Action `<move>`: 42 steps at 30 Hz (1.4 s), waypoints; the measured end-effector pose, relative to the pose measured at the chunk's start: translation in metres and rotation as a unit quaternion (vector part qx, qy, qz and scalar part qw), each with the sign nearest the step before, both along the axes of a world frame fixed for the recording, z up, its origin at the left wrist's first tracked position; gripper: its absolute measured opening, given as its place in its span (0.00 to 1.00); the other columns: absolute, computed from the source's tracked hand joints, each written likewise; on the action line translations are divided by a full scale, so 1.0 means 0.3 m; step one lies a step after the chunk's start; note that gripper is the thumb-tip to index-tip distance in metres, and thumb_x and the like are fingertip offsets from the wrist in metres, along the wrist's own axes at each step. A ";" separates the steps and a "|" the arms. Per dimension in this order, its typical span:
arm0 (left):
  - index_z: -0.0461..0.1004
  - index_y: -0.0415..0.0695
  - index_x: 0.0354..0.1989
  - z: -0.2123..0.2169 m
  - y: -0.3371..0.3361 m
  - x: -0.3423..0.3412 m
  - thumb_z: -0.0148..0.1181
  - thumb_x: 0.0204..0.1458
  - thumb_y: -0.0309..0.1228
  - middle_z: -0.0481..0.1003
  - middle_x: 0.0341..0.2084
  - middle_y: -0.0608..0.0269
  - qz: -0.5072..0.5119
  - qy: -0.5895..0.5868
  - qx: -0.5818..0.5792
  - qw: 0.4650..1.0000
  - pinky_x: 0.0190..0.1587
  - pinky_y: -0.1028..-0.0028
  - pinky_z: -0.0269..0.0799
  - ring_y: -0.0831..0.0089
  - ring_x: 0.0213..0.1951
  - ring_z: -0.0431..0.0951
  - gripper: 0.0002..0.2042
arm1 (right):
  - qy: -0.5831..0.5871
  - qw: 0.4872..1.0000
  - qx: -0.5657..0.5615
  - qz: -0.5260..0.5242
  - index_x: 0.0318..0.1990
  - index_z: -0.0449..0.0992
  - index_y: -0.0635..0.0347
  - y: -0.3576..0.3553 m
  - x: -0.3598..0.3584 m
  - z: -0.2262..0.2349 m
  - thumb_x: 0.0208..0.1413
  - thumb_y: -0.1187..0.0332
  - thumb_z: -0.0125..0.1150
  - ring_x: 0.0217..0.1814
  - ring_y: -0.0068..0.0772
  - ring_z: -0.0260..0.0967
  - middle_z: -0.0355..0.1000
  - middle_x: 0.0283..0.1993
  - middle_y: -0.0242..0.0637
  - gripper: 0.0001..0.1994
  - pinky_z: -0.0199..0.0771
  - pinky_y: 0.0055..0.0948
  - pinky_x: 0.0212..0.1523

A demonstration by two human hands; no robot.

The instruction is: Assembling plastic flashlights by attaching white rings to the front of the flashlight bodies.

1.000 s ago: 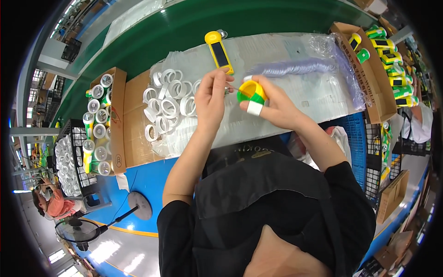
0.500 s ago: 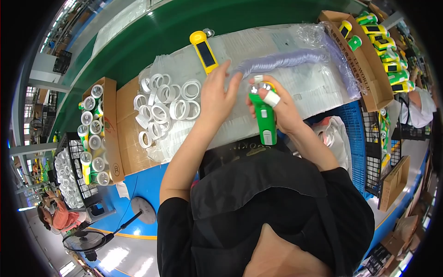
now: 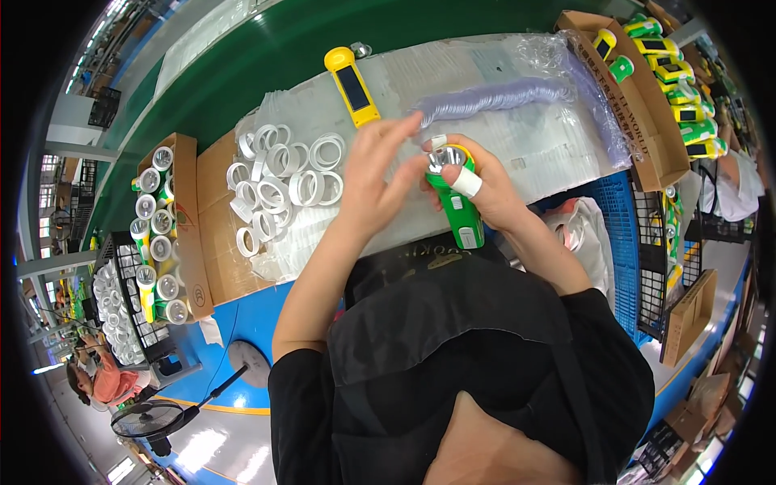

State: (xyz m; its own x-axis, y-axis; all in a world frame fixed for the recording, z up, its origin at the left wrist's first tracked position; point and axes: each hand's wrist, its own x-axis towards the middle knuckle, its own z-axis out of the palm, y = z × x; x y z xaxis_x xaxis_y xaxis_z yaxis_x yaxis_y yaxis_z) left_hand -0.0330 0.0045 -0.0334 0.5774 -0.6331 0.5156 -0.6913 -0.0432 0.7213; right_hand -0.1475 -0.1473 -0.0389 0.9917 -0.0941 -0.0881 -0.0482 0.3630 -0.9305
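Note:
My right hand (image 3: 491, 187) is closed round a green and yellow flashlight (image 3: 461, 212), its reflector head tilted up. White tape wraps the thumb and a fingertip of that hand. Just left of the flashlight's head, my left hand (image 3: 373, 179) is raised with thumb and fingers apart, slightly blurred; nothing shows between them. Behind the hands lies a long row of thin clear discs (image 3: 493, 103). A yellow flashlight with a dark panel (image 3: 352, 87) rests beyond my left hand. Loose white rings (image 3: 275, 194) are scattered to the left of it.
At the left, a cardboard box (image 3: 187, 234) holds several flashlights standing head up. Another carton (image 3: 634, 121) stands at the back right beside more flashlights. Plastic sheeting (image 3: 533, 149) covers the work surface. A fan (image 3: 148, 419) stands on the floor at lower left.
My left hand has shifted slightly down and right, closer to the flashlight's head. The flashlight in my right hand has tilted, showing more of its reflector.

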 end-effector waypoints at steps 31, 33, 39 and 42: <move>0.70 0.38 0.53 0.105 0.212 0.173 0.67 0.48 0.29 0.74 0.42 0.54 0.097 0.091 0.070 0.989 0.42 0.71 0.74 0.68 0.44 0.77 0.23 | -0.194 0.977 -0.088 -0.002 0.54 0.63 0.60 0.088 0.237 -0.011 0.58 0.64 0.61 0.36 0.24 0.69 0.70 0.38 0.38 0.20 0.72 0.25 0.38; 0.72 0.42 0.51 0.145 0.170 0.121 0.67 0.47 0.23 0.73 0.44 0.54 -0.041 0.229 -0.189 0.954 0.45 0.73 0.73 0.69 0.46 0.77 0.21 | -0.184 0.980 -0.071 -0.001 0.53 0.64 0.60 0.089 0.239 -0.010 0.57 0.64 0.61 0.37 0.24 0.69 0.71 0.37 0.38 0.20 0.73 0.26 0.37; 0.80 0.42 0.35 0.193 0.128 0.070 0.71 0.42 0.27 0.74 0.44 0.56 -0.003 -0.068 -0.029 0.997 0.44 0.71 0.69 0.65 0.43 0.74 0.10 | -0.225 0.964 -0.142 -0.019 0.54 0.64 0.60 0.085 0.238 0.004 0.54 0.69 0.60 0.46 0.21 0.67 0.67 0.44 0.32 0.20 0.74 0.24 0.43; 0.82 0.46 0.37 0.195 0.130 0.083 0.73 0.41 0.33 0.74 0.41 0.60 0.012 -0.168 0.049 0.985 0.38 0.71 0.66 0.66 0.41 0.72 0.13 | -0.248 0.961 -0.122 -0.004 0.56 0.64 0.60 0.066 0.241 -0.024 0.55 0.68 0.60 0.49 0.24 0.66 0.66 0.47 0.33 0.22 0.71 0.27 0.50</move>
